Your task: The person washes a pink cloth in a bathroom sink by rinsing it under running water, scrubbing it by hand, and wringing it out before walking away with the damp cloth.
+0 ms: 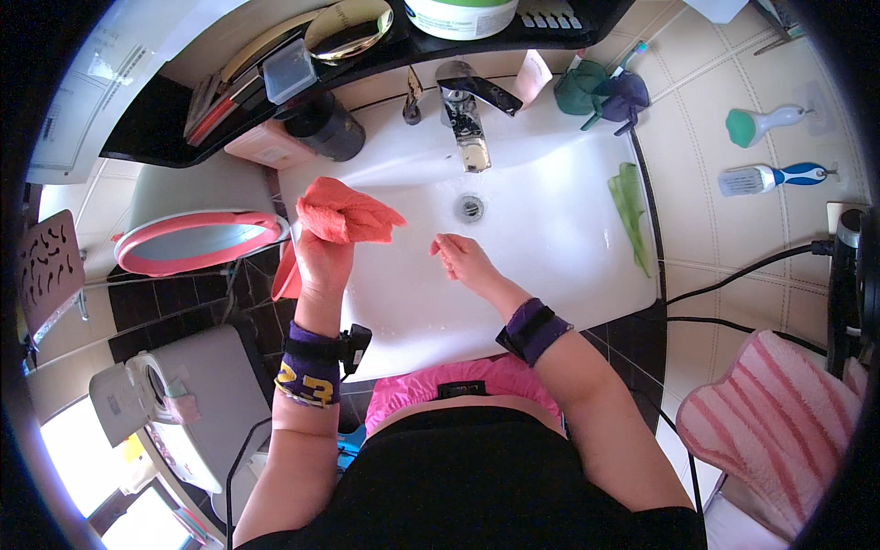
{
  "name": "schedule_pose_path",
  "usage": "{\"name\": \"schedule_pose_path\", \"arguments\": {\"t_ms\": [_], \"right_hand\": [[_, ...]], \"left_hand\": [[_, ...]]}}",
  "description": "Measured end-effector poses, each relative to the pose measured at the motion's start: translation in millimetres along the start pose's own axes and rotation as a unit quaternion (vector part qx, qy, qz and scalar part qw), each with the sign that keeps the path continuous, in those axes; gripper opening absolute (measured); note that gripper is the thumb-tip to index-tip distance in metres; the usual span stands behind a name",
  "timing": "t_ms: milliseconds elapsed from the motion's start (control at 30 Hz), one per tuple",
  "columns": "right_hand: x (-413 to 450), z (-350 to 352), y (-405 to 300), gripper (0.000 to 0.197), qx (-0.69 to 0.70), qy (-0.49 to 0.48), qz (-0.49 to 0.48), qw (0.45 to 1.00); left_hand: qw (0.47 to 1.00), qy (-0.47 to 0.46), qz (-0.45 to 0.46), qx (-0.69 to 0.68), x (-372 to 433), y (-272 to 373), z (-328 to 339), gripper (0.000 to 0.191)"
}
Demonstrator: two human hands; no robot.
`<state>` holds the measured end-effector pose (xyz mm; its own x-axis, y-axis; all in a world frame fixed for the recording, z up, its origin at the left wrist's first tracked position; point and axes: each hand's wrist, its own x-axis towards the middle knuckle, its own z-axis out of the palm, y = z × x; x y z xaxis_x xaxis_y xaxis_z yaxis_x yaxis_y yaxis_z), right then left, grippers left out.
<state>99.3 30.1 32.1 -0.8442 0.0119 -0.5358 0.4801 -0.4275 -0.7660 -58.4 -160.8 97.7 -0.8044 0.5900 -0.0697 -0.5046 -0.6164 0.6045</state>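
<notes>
A folded coral-red cloth (347, 212) is held up in my left hand (326, 265), over the left rim of the white washbasin (412, 302). My right hand (467, 260) hovers over the middle of the basin with its fingers curled; whether anything small is between them cannot be told. Beyond the hands, the metal drain (470, 207) lies below the spout of the chrome faucet (466, 124). A green comb (629, 216) rests on the basin's right side. Both wrists wear purple bands with black straps.
A black shelf (412, 49) with a cream tub (462, 17) spans the back. Green (581, 86) and purple cups (624, 96) stand back right. A black bottle (330, 127) is back left, near a grey bin (199, 206). Brushes (770, 179) hang on the right wall above black cables (742, 271).
</notes>
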Motion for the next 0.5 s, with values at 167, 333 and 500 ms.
{"name": "schedule_pose_path", "arguments": {"t_ms": [167, 333, 500], "right_hand": [[6, -7, 3, 0.036, 0.115, -0.016, -0.031, 0.993], [5, 1, -19, 0.043, 0.196, -0.045, -0.027, 0.979], [7, 8, -44, 0.064, 0.188, -0.057, -0.043, 0.98]], "left_hand": [[0.997, 0.082, -0.006, -0.003, 0, 5, 20, 0.037], [0.995, 0.073, -0.019, -0.064, -7, 1, 17, 0.038], [0.99, 0.065, -0.037, -0.119, -11, -2, 24, 0.04]]}}
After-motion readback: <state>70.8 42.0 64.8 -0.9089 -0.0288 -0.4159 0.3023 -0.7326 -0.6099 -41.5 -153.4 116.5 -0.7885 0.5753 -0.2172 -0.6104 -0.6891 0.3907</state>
